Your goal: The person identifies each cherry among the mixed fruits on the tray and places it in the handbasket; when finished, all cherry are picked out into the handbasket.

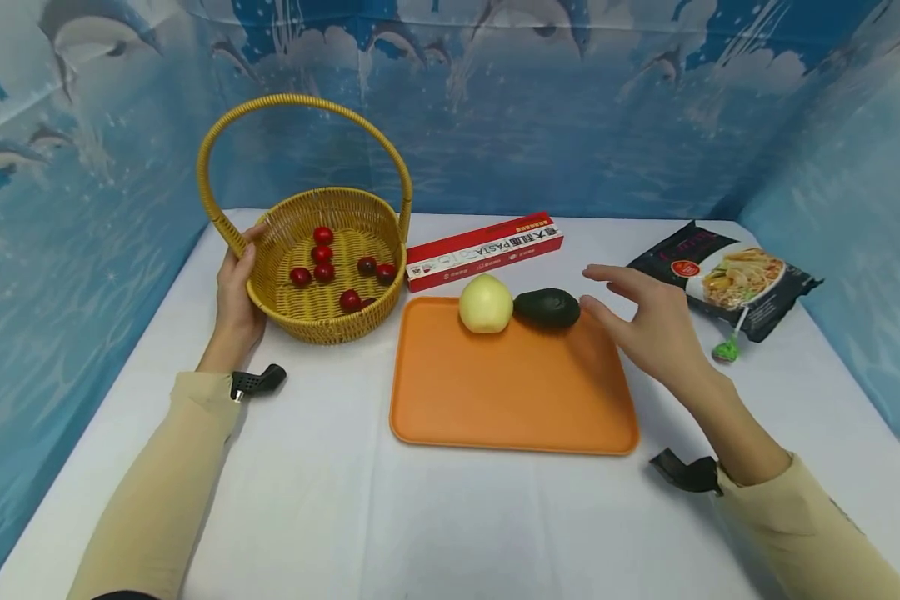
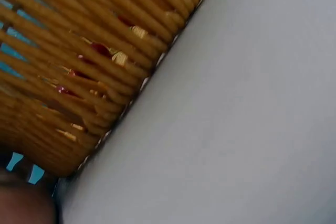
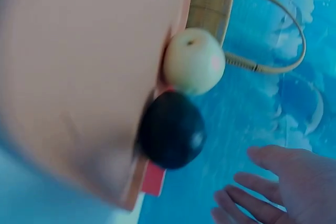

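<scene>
At the left, a yellow woven basket (image 1: 322, 329) with a tall hoop handle stands on the table, holding several dark red cherries or cherry tomatoes (image 1: 322, 253). My left hand (image 1: 238, 300) grips its left side by the foot of the handle; some fingers are hidden. The left wrist view shows the basket's weave (image 2: 105, 30) close up. On an orange tray (image 1: 510, 392) lie a pale yellow-green apple or pear (image 1: 486, 304) and a dark green avocado (image 1: 546, 308), side by side at the far edge. Just right of the avocado, my right hand (image 1: 656, 329) hovers with fingers spread, holding nothing.
A red pasta box (image 1: 483, 250) lies behind the tray, near the basket. To the right rests a black noodle packet (image 1: 727, 275), with a green-wrapped lollipop (image 1: 726, 350) by its front edge. A blue dolphin-print cloth (image 1: 532, 142) hangs behind the white table (image 1: 300, 500).
</scene>
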Available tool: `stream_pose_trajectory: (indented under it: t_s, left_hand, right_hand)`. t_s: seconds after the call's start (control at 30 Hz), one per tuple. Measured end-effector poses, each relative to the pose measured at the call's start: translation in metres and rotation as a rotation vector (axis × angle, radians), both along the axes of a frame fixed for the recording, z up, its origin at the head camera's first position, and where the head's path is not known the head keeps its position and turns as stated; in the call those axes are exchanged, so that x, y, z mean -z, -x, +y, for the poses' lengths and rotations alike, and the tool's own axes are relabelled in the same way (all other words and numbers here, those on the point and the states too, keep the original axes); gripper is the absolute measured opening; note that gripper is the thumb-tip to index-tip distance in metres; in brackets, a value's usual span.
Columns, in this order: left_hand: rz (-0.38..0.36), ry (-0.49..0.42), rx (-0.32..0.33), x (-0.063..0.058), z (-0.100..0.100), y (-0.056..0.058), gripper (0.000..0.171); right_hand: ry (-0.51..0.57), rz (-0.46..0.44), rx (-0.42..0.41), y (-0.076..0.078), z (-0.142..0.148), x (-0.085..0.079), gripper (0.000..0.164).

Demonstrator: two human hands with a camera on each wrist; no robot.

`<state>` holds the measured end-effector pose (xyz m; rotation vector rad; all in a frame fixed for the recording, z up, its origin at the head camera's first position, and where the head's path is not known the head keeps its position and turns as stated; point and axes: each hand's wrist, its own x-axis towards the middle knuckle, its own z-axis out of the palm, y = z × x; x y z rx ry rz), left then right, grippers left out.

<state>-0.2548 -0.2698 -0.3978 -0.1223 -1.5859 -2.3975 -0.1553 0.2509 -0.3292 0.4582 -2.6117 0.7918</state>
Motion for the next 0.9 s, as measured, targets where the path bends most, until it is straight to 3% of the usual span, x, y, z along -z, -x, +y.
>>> stream_pose_trajectory:
  t_s: [0.17,0.3,0.4,0.67,0.9]
  left_hand:
    - [-0.032,0.039,0.044,0.0,-0.004,0.004,0.043]
    - [-0.045,0.053,0.084,-0.001,-0.007,0.005,0.044]
    - [-0.046,0.064,0.095,-0.002,-0.01,0.004,0.045]
    - [-0.058,0.079,0.111,0.006,-0.008,-0.004,0.046]
    - [-0.034,0.059,0.102,0.001,-0.013,-0.001,0.047]
  right_hand:
    - [-0.02,-0.065,0.057,-0.001,0.019,0.012,0.057]
    - [-0.082,-0.121,0.047,0.001,0.028,0.021,0.083]
    - [-0.142,-0.106,0.037,0.002,0.033,0.025,0.096]
    - [-0.313,-0.052,0.084,-0.008,0.043,0.036,0.1]
    - [-0.351,-0.051,0.088,-0.002,0.041,0.039,0.101]
